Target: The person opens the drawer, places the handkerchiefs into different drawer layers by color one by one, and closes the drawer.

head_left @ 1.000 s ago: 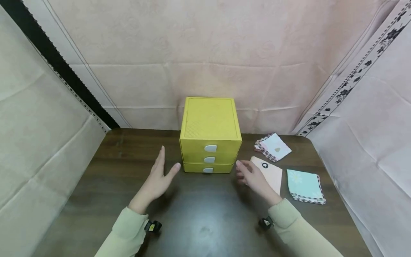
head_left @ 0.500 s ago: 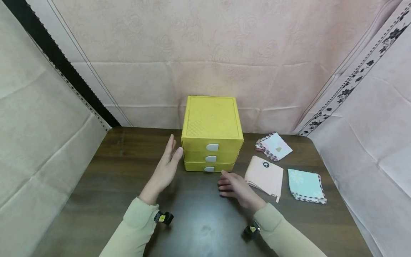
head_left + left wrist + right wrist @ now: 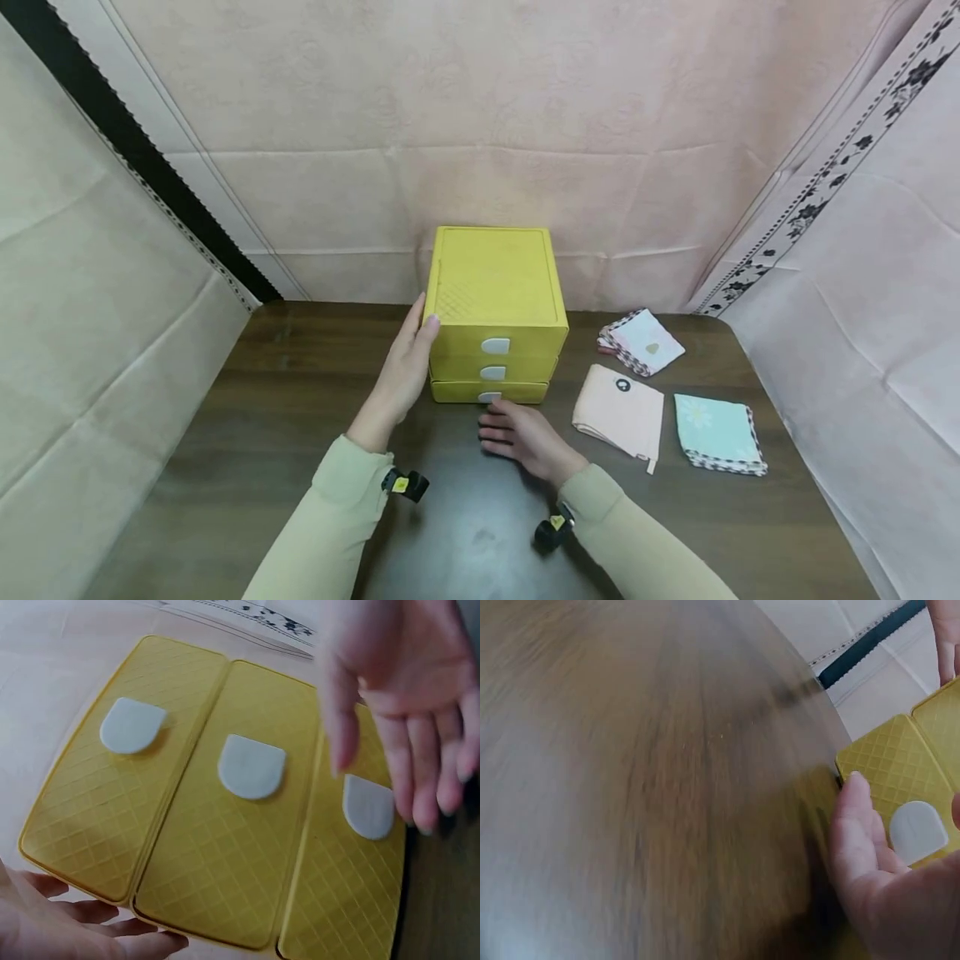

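A yellow box of three stacked drawers (image 3: pixel 491 279) stands on the table, each front bearing a white tab handle; all drawers look closed. My left hand (image 3: pixel 401 362) lies along the box's left side, fingers straight. In the left wrist view its fingers (image 3: pixel 154 945) are at the edge of the drawer fronts. Just in front of the bottom drawer is my right hand (image 3: pixel 528 440), thumb and fingers loosely extended and spread apart. Its fingertips are close to the bottom handle (image 3: pixel 369 807); whether they touch it I cannot tell. Nothing is held in either hand.
Right of the box lie a folded cream cloth (image 3: pixel 618 412), a folded mint cloth (image 3: pixel 716 432) with a checked edge, and a small stack of white cloths (image 3: pixel 647 343). Fabric curtains (image 3: pixel 480 100) enclose the dark wooden table (image 3: pixel 262 433) at back and sides.
My left hand has moved right and forward up to the box's side. My right hand has shifted left from beside the cream cloth to the front of the bottom drawer. The box stays put.
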Motion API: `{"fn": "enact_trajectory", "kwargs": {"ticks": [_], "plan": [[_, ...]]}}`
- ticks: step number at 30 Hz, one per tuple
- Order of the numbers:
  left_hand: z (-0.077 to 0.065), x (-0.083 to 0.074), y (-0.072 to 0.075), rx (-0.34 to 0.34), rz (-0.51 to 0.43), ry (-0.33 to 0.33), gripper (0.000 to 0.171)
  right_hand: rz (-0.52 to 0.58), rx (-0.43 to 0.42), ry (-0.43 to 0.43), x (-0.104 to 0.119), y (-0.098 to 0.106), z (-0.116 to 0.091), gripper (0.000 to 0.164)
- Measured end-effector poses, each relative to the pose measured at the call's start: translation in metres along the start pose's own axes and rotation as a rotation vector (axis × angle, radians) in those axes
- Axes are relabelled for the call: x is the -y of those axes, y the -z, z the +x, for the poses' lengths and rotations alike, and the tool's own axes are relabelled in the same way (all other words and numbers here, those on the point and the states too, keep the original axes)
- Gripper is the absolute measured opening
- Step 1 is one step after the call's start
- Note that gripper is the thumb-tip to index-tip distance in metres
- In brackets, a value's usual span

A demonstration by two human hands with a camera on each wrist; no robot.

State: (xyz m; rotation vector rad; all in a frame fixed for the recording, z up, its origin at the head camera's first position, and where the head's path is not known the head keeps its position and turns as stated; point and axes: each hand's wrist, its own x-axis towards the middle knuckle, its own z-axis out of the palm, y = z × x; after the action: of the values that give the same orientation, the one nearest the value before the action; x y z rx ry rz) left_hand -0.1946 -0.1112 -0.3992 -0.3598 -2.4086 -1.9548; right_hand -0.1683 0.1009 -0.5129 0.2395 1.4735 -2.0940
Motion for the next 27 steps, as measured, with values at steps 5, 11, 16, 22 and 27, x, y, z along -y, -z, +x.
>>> {"fn": "enact_trajectory", "kwargs": {"ticks": [5,11,16,22,27], "plan": [[0.01,0.0,0.0,-0.039,0.009,0.075,0.068,0.092,0.017,0.005,-0.002,-0.001,0.01,0.058],[0.009,-0.01,0.003,-0.016,-0.014,0.123,0.067,0.144,0.002,-0.022,-0.003,0.002,0.02,0.051],[0.0,-0.023,0.005,-0.001,-0.094,0.147,0.064,0.152,-0.015,-0.015,-0.006,0.003,0.024,0.045],[-0.004,-0.024,0.005,-0.022,-0.182,0.178,0.063,0.125,-0.032,-0.005,-0.008,-0.002,0.023,0.049],[-0.001,-0.021,0.0,-0.031,-0.204,0.182,0.063,0.109,-0.072,0.0,-0.009,0.001,0.025,0.051]]}}
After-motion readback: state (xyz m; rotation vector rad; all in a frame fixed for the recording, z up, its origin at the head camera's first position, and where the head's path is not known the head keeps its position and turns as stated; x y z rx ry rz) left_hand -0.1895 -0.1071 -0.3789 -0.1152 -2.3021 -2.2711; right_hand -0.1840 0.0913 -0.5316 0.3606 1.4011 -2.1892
